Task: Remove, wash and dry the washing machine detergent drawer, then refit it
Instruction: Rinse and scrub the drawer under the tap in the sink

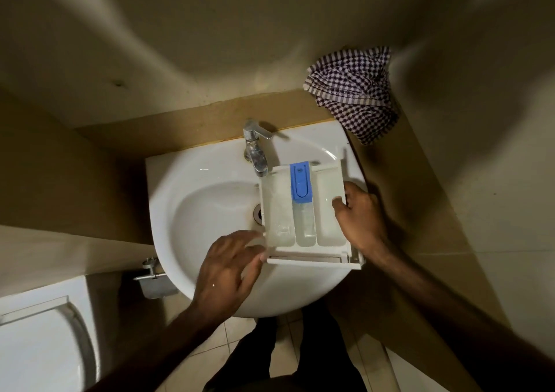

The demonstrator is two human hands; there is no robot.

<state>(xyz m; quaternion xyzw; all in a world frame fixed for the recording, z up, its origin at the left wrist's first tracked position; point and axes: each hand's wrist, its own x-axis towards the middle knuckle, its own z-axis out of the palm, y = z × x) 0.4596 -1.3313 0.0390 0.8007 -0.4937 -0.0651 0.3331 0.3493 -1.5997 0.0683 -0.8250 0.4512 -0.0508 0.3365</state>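
Head view: detergent drawer held over the washbasin for rinsing.
Right hand [362,211] fingers [339,204] curl over the detergent drawer [303,211] side wall, steadying it open-side up by the tap [255,148]; left hand [228,267] fingers, loosely spread, touch its front corner above the washbasin [192,211]. A checked cloth [351,91] waits on the worktop [426,211], likely for drying.

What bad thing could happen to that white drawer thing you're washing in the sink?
The detergent drawer is over the sink, under the tap. Only the right hand seems to grip its side; the left hand just touches a corner, so if wet it could slip and fall. The blue insert might come loose. The checked cloth on the ledge could get splashed.
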